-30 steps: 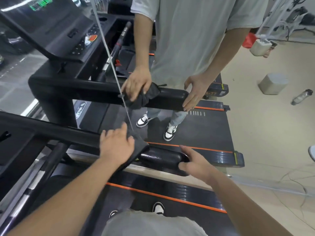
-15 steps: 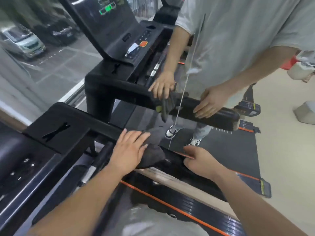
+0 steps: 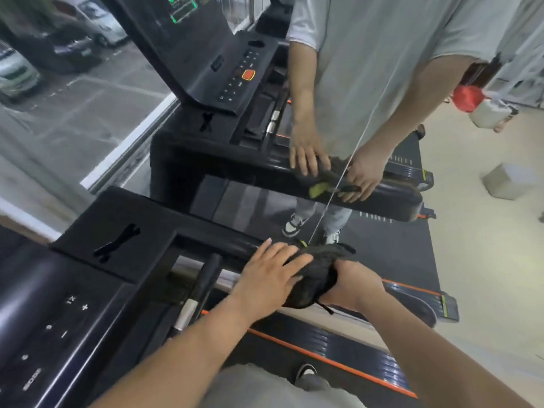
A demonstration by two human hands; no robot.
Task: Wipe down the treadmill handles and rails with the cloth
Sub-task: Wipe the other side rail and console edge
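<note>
Pale gym floor (image 3: 488,269) opens to my right; ahead stands what I judge to be a mirror, repeating the machine and my pose, with a window onto parked cars at far left.

Cloth (image 3: 321,267): dark, bunched, draped over the black side rail (image 3: 223,245) of the treadmill, between my two hands. I judge it light, soft and fully limp. It will fold rather than push, so it needs a palm behind it or a wrap round the bar.

Left hand (image 3: 268,278): fingers straight and together, laid flat, pressing the cloth's near edge against the rail.

Right hand (image 3: 353,288): curled round the bunched far end from the outer side; its fingertips are hidden in the fabric.

Rail: smooth, glossy and rigid, so I expect the cloth to slide easily along it under moderate pressure. The best hold seems to be a wrap round the bar with the loose tail tucked in.

Edges and room: leftward the rail meets the console housing (image 3: 117,240), a hard stop. A slim upright grip bar (image 3: 203,285) stands just inside, near my left wrist. Rightward the rail's end is covered, with open floor beyond. Below runs the orange-striped deck (image 3: 323,359).
</note>
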